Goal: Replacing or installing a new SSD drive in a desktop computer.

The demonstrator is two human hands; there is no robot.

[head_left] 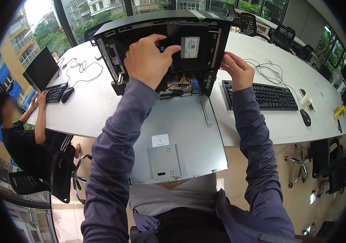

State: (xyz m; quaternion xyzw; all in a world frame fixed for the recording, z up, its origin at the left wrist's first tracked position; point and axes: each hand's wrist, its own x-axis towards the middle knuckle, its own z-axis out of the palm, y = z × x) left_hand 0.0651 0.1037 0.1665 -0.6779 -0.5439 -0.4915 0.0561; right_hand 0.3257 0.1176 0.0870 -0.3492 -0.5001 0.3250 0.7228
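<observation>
A black desktop computer case (173, 24) stands opened in front of me on the white table. My left hand (150, 58) reaches into it, thumb and forefinger apart beside a small blue tab (162, 49). To the right of the tab is a dark drive unit with a white label (190, 47). Coloured wires (183, 82) show in the gap below. At the case's right edge, my right hand (238, 69) holds the side with bent fingers; the fingertips are partly hidden. A silver metal panel (181, 133) extends from the case's lower edge toward me, past the table edge.
A black keyboard (274, 97), a mouse (305, 117) and a paper cup (306, 100) are on the table at the right. To the left, a person (23, 133) sits with hands at another keyboard (55, 93) and a monitor (40, 71). Loose cables (268, 71) lie behind the right keyboard.
</observation>
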